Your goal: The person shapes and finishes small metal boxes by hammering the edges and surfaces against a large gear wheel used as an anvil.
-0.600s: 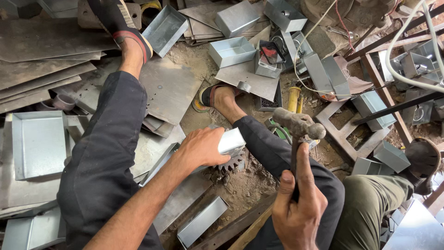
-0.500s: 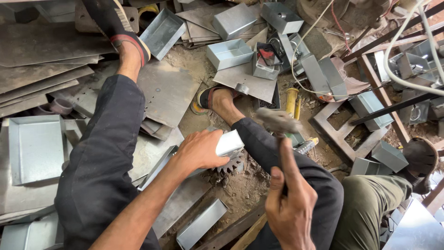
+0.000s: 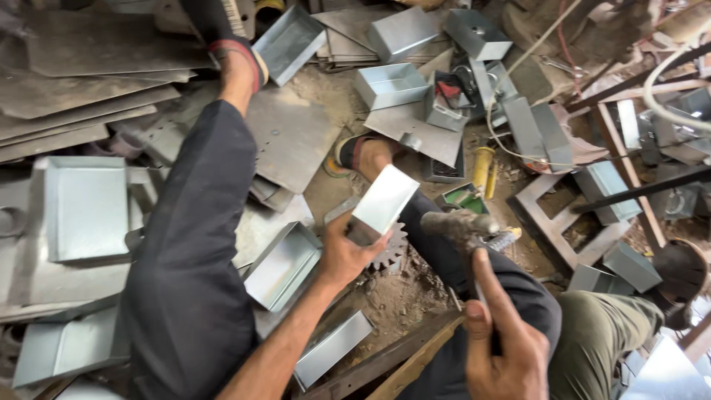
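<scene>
My left hand (image 3: 342, 252) grips a small folded sheet-metal box (image 3: 383, 201) from below and holds it tilted above a toothed gear (image 3: 388, 253) that lies on the dirt floor. My right hand (image 3: 502, 348) is closed on the handle of a hammer, whose worn head (image 3: 461, 224) hangs just right of the box, a short gap away from it. My legs in dark trousers stretch out on both sides of the gear, feet in sandals.
Flat steel sheets (image 3: 81, 81) are stacked at the left. Finished metal trays (image 3: 85, 211) and boxes (image 3: 390, 85) lie all around. A welded frame (image 3: 566, 222) and cables lie at the right. Another person's knee in green trousers (image 3: 603, 337) is at the lower right.
My left hand has lifted and tipped the metal box up off the gear. The hammer head has swung down and closer to the box. The camera has shifted slightly.
</scene>
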